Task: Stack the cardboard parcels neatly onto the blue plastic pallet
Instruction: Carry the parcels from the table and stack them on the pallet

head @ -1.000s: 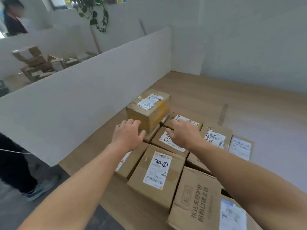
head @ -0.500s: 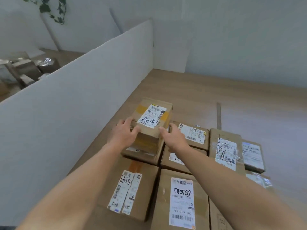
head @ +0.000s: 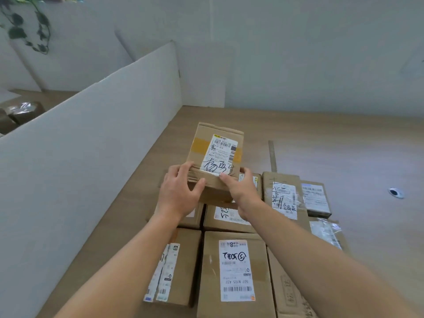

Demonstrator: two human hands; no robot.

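A small cardboard parcel (head: 214,150) with yellow tape and a white label sits on top of the lower layer of parcels. My left hand (head: 179,193) grips its near left corner and my right hand (head: 241,189) grips its near right corner. Below lie several flat parcels, among them one marked "T805" (head: 234,269) and one with two narrow labels (head: 181,265). No blue pallet is visible; the parcels hide whatever is under them.
A white partition board (head: 91,145) runs along the left, close to the parcels. Wooden floor (head: 344,157) stretches to the right and back up to a white wall. A small round floor socket (head: 395,192) sits at the right. More boxes (head: 20,113) lie behind the partition.
Both hands have closed on the top parcel's near corners. The view has shifted forward and down, so the parcel stands nearer the middle.
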